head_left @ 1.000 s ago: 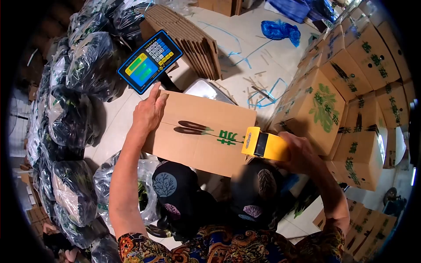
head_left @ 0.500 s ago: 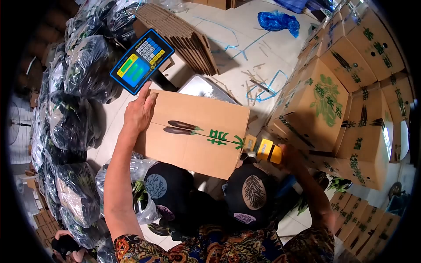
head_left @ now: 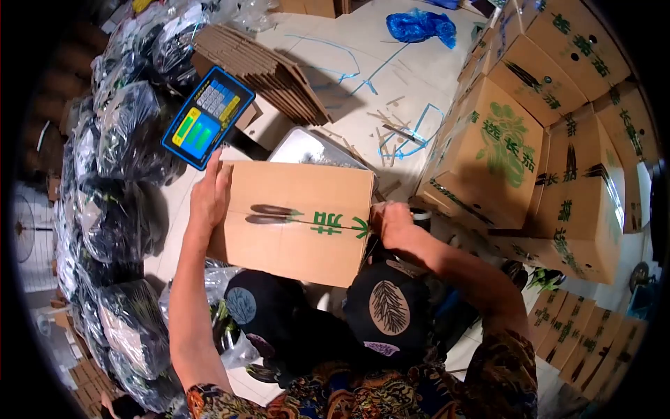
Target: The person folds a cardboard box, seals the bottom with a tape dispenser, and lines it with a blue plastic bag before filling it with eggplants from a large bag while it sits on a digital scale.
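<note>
A cardboard box (head_left: 300,251) with printed eggplants and green characters lies across my lap, tilted slightly. My left hand (head_left: 210,195) grips its left end, fingertips at the upper left corner, just below the blue scale display (head_left: 208,119). At the box's right end is my right hand (head_left: 392,222), its fingers curled and partly hidden; what they hold cannot be made out. Close beside that hand sits a small dark and white round object (head_left: 421,218).
Flattened cardboard sheets (head_left: 258,70) stand behind the metal scale tray (head_left: 314,149). Open printed boxes (head_left: 488,153) are stacked at right. Bagged produce (head_left: 136,133) lines the left. Blue strapping (head_left: 412,140) and a blue bag (head_left: 421,28) lie on the floor.
My right hand has moved left to the box's right end; the yellow tape dispenser it held no longer shows. In the view, the box and my left hand sit slightly farther left.
</note>
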`<state>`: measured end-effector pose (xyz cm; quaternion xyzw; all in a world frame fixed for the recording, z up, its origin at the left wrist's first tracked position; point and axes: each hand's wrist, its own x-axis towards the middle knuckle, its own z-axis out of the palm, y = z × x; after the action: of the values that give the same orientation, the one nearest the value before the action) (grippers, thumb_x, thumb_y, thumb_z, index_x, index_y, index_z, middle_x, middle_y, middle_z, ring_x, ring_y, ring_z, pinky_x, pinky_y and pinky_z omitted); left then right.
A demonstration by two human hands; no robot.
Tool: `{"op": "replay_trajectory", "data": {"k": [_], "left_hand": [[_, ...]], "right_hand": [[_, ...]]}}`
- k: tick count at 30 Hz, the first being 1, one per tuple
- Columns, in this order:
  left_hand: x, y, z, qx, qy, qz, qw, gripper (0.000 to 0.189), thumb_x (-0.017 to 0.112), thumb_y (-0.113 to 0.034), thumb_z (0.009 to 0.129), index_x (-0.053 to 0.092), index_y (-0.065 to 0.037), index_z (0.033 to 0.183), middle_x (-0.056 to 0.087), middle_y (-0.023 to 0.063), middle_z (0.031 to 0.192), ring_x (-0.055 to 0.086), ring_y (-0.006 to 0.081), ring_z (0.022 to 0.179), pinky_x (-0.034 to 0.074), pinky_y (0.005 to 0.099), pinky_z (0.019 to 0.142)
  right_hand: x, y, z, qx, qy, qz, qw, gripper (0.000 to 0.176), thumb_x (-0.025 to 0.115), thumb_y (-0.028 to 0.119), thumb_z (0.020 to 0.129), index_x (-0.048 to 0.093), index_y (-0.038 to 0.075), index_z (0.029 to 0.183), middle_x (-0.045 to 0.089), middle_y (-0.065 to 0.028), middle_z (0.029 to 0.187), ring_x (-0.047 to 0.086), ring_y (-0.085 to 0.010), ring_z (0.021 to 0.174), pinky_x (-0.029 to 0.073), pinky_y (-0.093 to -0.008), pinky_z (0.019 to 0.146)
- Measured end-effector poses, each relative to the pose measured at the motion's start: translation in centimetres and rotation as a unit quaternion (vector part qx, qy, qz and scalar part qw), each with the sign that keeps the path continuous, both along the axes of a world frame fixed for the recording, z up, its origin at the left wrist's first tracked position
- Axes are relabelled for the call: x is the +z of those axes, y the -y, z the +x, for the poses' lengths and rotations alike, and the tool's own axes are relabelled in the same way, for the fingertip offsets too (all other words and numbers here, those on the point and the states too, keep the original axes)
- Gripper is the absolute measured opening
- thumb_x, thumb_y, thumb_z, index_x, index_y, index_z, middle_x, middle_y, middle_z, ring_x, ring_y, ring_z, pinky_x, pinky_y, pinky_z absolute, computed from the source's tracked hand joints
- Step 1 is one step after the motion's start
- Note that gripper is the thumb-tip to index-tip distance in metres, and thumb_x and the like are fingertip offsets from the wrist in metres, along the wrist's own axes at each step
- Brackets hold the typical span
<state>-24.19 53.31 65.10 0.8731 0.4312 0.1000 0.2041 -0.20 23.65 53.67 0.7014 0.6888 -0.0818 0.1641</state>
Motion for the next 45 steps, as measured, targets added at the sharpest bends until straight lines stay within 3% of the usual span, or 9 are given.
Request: {"op": "replay_trajectory", "data": {"k": [2, 8, 11, 17, 23, 33, 34, 39, 45], "left_hand": [[-0.5, -0.6, -0.4, -0.003, 0.008, 0.002, 1.000, 0.048, 0.037, -0.038, 0.098, 0.036, -0.021, 0.143, 0.061, 0.0316, 0.108, 0.057, 0.0490, 0.104, 0.045, 0.0471, 0.091], [0.1, -0.6, -0.1, 0.025, 0.022, -0.047, 0.998, 0.054, 0.036, -0.045, 0.097, 0.036, -0.018, 0.144, 0.059, 0.0316, 0.117, 0.054, 0.0486, 0.112, 0.043, 0.0426, 0.095], [0.1, -0.4, 0.1, 0.021, 0.026, -0.032, 0.999, 0.055, 0.036, -0.046, 0.096, 0.037, -0.019, 0.144, 0.059, 0.0303, 0.118, 0.056, 0.0481, 0.111, 0.044, 0.0428, 0.093], [-0.3, -0.3, -0.1, 0.003, 0.024, 0.005, 1.000, 0.055, 0.032, -0.049, 0.099, 0.039, -0.018, 0.143, 0.054, 0.0260, 0.130, 0.052, 0.0440, 0.120, 0.041, 0.0406, 0.100], [0.1, 0.3, 0.4, 0.022, 0.023, -0.019, 0.999, 0.057, 0.032, -0.052, 0.098, 0.038, -0.019, 0.145, 0.059, 0.0270, 0.122, 0.056, 0.0439, 0.115, 0.043, 0.0414, 0.098], [-0.3, -0.7, -0.8, 0.092, 0.074, -0.042, 0.992, 0.063, 0.036, -0.052, 0.097, 0.045, -0.004, 0.138, 0.054, 0.0264, 0.130, 0.049, 0.0406, 0.124, 0.037, 0.0378, 0.103], [-0.3, -0.7, -1.0, 0.089, 0.076, -0.036, 0.992, 0.061, 0.036, -0.052, 0.097, 0.050, -0.004, 0.132, 0.056, 0.0265, 0.126, 0.052, 0.0407, 0.120, 0.039, 0.0388, 0.101], [-1.1, -1.9, -2.6, 0.144, 0.100, -0.062, 0.982, 0.054, 0.035, -0.050, 0.098, 0.053, -0.007, 0.125, 0.061, 0.0279, 0.115, 0.055, 0.0442, 0.112, 0.041, 0.0426, 0.096], [-1.5, -1.1, -1.7, 0.108, 0.070, -0.030, 0.991, 0.049, 0.033, -0.051, 0.098, 0.051, -0.012, 0.121, 0.063, 0.0313, 0.103, 0.055, 0.0522, 0.102, 0.043, 0.0526, 0.088]], "right_hand": [[-1.2, -3.3, 0.8, -0.089, -0.102, -0.149, 0.980, 0.042, 0.069, 0.026, 0.071, 0.060, 0.005, 0.107, 0.068, -0.0135, 0.088, 0.067, -0.0314, 0.091, 0.054, -0.0418, 0.073], [-6.2, 6.0, 7.5, -0.275, -0.347, 0.016, 0.897, 0.056, 0.079, 0.045, 0.069, 0.052, 0.002, 0.092, 0.065, -0.0160, 0.087, 0.065, -0.0324, 0.085, 0.050, -0.0393, 0.075], [-11.0, 10.0, 8.6, -0.427, -0.575, -0.054, 0.696, 0.061, 0.073, 0.055, 0.076, 0.055, 0.004, 0.104, 0.062, -0.0125, 0.102, 0.059, -0.0249, 0.096, 0.046, -0.0382, 0.082], [-13.4, 10.0, 3.8, -0.405, -0.243, 0.101, 0.876, 0.047, 0.062, 0.037, 0.090, 0.056, 0.005, 0.123, 0.063, -0.0182, 0.111, 0.058, -0.0344, 0.103, 0.046, -0.0398, 0.085], [3.0, -2.5, -0.1, -0.407, -0.650, 0.355, 0.534, 0.049, 0.047, 0.030, 0.098, 0.043, 0.001, 0.137, 0.049, -0.0172, 0.134, 0.045, -0.0247, 0.125, 0.035, -0.0351, 0.105], [-10.7, -9.3, -2.1, -0.323, -0.396, 0.517, 0.687, 0.040, 0.035, 0.030, 0.100, 0.057, -0.001, 0.113, 0.058, -0.0211, 0.113, 0.052, -0.0363, 0.108, 0.039, -0.0391, 0.095], [-7.2, -8.6, -2.1, -0.486, -0.539, 0.399, 0.560, 0.038, 0.041, 0.032, 0.099, 0.060, 0.001, 0.109, 0.060, -0.0205, 0.109, 0.055, -0.0350, 0.104, 0.042, -0.0397, 0.089], [2.4, -5.1, 0.1, -0.472, -0.647, 0.237, 0.550, 0.054, 0.046, 0.050, 0.096, 0.064, 0.000, 0.087, 0.061, -0.0076, 0.068, 0.059, -0.0190, 0.062, 0.047, -0.0305, 0.061], [10.9, -4.8, 0.6, -0.237, -0.504, 0.224, 0.800, 0.044, 0.061, 0.038, 0.090, 0.053, -0.003, 0.075, 0.050, -0.0143, 0.060, 0.048, -0.0192, 0.054, 0.041, -0.0353, 0.054]]}}
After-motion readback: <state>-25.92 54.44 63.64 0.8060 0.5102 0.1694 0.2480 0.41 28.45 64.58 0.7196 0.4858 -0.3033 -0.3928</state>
